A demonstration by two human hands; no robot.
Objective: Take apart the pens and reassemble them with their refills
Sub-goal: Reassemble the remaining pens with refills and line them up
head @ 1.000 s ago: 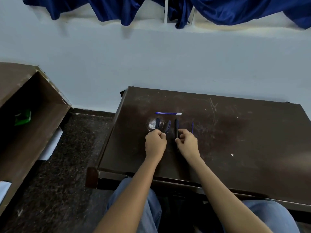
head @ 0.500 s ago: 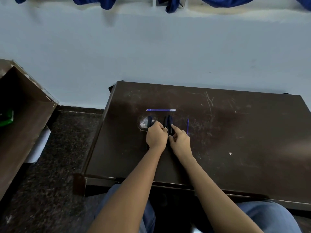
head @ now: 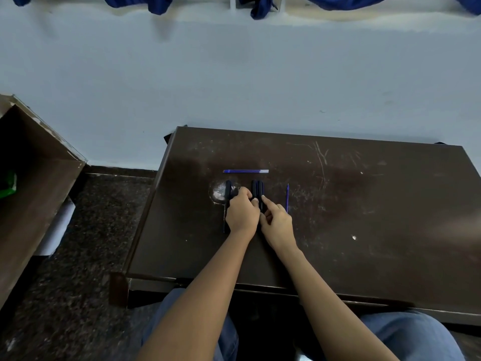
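Pale blue wall (head: 234,74) backs a dark, scuffed tabletop (head: 364,217) where the pen parts are laid out. One refill (head: 246,171) lies crosswise at the far side of the group, and a second refill (head: 287,198) lies pointing away, just right of the hands. A second ago the two middle pens (head: 257,187) were apart, one of them tilted; now they lie side by side, touching and parallel. A third pen (head: 228,188) rests on a worn pale patch (head: 218,192) to their left and runs back under the left hand (head: 242,213). That hand is curled, knuckles up, with a fingertip against the pair; I cannot tell whether it grips anything. The right hand (head: 277,224) is relaxed, its straight forefinger (head: 266,200) pressing on the right-hand pen of the pair. Both hands have closed in together. This reads as tidying the row: the loose refills suggest reassembly is yet to be done.
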